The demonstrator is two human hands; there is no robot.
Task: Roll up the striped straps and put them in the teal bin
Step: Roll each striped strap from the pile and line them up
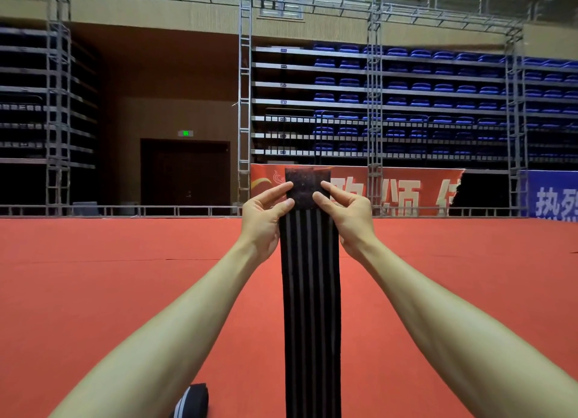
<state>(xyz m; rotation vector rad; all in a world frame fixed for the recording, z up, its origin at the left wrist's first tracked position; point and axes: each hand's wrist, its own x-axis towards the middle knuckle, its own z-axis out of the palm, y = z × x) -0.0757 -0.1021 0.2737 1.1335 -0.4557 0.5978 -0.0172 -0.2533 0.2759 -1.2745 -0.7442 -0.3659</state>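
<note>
Head view. A striped strap (pixel 309 292), black with pale grey lengthwise stripes, is held up in front of the person with its long axis vertical. Its upper end carries a dark, speckled unstriped patch (pixel 305 186) and points up toward the stands. Its lower part hangs straight down between the forearms and runs out of the bottom edge of the picture, so the lower end cannot be seen. The left hand (pixel 264 217) pinches the strap's left edge at the boundary between patch and stripes, with its digits only lightly bent and their tips on the fabric. The right hand (pixel 347 214) pinches the right edge at the same height in mirror fashion. A rolled strap (pixel 194 400), dark with pale bands, lies on the red floor (pixel 93 277) at lower left, beside the left forearm. Behind are a metal truss (pixel 245 104), tiers of blue seats (pixel 422 86) and a red banner (pixel 406 192).
</note>
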